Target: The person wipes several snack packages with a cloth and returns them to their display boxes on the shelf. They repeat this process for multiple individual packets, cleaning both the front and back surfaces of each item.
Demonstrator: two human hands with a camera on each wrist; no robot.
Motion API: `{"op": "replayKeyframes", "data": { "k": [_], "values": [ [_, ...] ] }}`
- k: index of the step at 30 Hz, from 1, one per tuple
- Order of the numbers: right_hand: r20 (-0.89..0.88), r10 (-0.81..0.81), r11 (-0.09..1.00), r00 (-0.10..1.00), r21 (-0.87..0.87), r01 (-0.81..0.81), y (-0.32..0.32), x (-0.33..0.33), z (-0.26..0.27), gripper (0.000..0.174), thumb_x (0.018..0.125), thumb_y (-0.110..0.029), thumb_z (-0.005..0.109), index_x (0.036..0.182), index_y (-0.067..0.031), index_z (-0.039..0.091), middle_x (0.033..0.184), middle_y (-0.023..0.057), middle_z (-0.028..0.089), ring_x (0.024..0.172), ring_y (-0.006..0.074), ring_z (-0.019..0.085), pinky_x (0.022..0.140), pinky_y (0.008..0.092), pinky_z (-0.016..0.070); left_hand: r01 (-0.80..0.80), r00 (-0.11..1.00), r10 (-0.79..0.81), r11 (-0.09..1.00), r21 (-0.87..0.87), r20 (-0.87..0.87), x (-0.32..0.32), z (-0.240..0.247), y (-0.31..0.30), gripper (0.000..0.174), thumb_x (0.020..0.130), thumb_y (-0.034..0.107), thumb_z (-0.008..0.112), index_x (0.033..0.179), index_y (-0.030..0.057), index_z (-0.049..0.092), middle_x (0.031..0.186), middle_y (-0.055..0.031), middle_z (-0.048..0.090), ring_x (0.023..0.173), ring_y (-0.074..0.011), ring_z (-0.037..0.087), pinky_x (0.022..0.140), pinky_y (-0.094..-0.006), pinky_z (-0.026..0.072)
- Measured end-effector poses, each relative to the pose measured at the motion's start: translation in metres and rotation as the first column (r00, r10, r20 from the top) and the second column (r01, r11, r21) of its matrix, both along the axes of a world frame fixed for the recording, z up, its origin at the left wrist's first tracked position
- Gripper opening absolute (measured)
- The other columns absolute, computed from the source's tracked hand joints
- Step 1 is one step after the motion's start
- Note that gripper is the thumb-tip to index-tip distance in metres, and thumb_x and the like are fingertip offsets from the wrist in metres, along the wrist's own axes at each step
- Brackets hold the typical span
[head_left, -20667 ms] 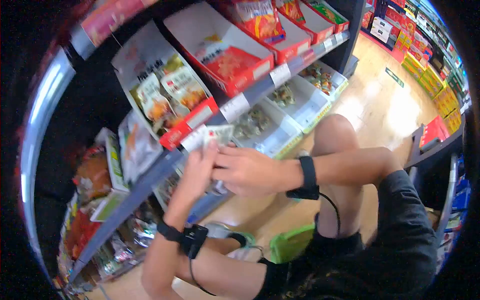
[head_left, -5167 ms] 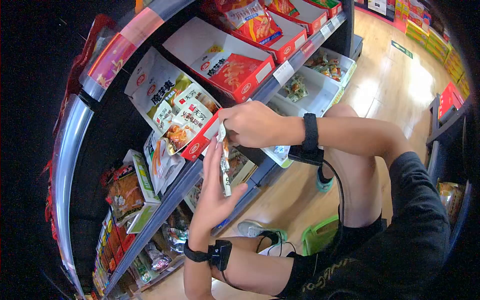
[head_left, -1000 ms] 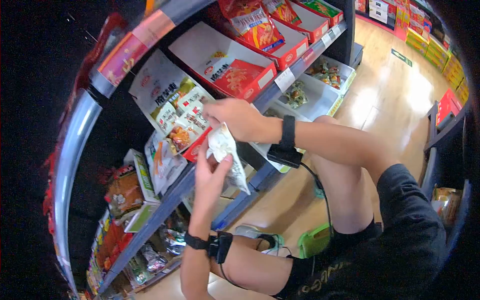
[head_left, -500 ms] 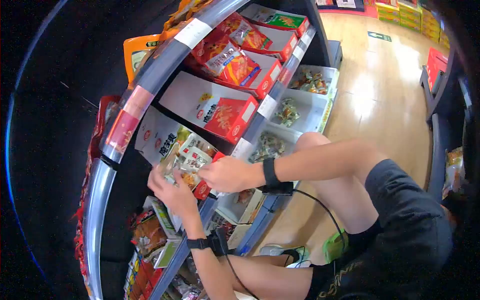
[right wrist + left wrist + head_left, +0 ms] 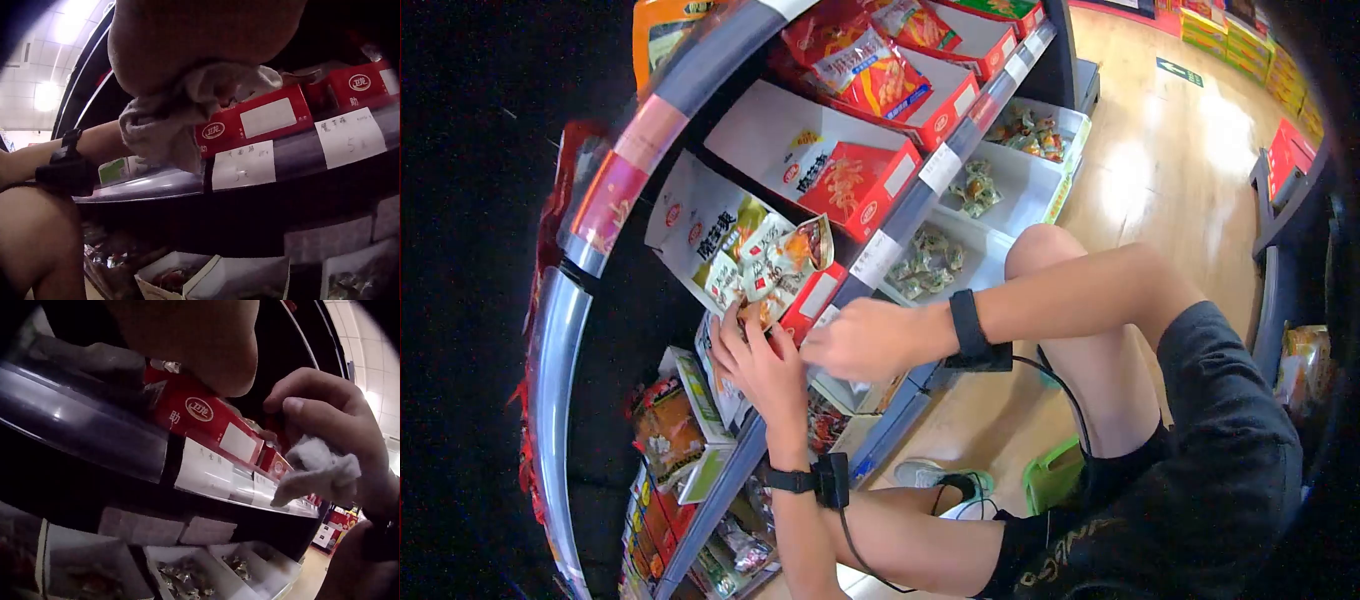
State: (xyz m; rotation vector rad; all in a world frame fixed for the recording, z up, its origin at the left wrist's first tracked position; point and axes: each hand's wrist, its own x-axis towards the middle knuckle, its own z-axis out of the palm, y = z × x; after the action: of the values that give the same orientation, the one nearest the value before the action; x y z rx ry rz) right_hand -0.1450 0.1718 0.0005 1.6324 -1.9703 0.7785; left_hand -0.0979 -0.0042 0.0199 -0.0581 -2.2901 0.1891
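Observation:
My left hand (image 5: 765,370) is at the near left corner of the white box with the red front (image 5: 812,300), its fingers spread and touching the white snack packets (image 5: 768,255) inside. What lies under its fingertips is partly hidden. Just right of it, my right hand (image 5: 875,340) is by the box's red front. In the left wrist view, the right hand (image 5: 344,419) grips a crumpled greyish-white cloth (image 5: 319,469). That cloth (image 5: 169,125) also hangs below the right hand (image 5: 200,37) in the right wrist view, in front of the red box (image 5: 250,125).
More red-fronted boxes (image 5: 870,205) line the shelf, with price labels (image 5: 875,258) along its edge. White bins (image 5: 1000,210) of small wrapped snacks stand lower down. A clear curved edge (image 5: 565,350) runs at the left. A green basket (image 5: 1052,475) is on the floor.
The white packet held between my hands a second ago is no longer in them. Since half a second ago, my left hand has shifted to the box's near corner, and the view has tilted slightly.

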Motion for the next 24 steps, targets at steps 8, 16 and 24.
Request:
{"op": "replayKeyframes", "data": {
  "k": [8,16,24],
  "values": [
    [0.204,0.037,0.980,0.978,0.183,-0.075,0.013,-0.016,0.002,0.019,0.078,-0.014,0.056,0.086,0.0021,0.061,0.077,0.0231,0.065,0.069,0.0396,0.065,0.061,0.0476,0.0537,0.494,0.845,-0.528,0.830,0.258,0.082,0.013,0.001,0.039,0.031,0.073,-0.010,0.054,0.099,0.0028,0.064,0.099,-0.0128,0.062,0.093,-0.0308,0.061,0.083,-0.0391,0.0468],
    [0.253,0.251,0.813,0.934,0.468,-0.345,0.035,0.005,-0.034,0.015,0.078,-0.015,0.059,0.083,-0.0012,0.058,0.070,0.0180,0.063,0.063,0.0389,0.064,0.055,0.0483,0.0519,0.204,0.462,-0.555,0.825,0.527,0.691,-0.005,-0.128,-0.024,0.024,0.085,0.004,0.047,0.102,0.0023,0.064,0.100,-0.0220,0.064,0.097,-0.0348,0.062,0.083,-0.0435,0.0487],
    [0.331,0.428,0.663,0.841,0.517,-0.541,0.029,0.035,-0.047,0.012,0.076,-0.014,0.060,0.078,-0.0021,0.060,0.068,0.0144,0.062,0.063,0.0342,0.066,0.054,0.0460,0.0522,-0.084,0.291,-0.341,0.922,0.379,0.894,-0.052,-0.207,-0.082,0.032,0.087,0.014,0.050,0.115,0.0009,0.058,0.119,-0.0256,0.058,0.115,-0.0387,0.054,0.098,-0.0454,0.0421]
  ]
}}
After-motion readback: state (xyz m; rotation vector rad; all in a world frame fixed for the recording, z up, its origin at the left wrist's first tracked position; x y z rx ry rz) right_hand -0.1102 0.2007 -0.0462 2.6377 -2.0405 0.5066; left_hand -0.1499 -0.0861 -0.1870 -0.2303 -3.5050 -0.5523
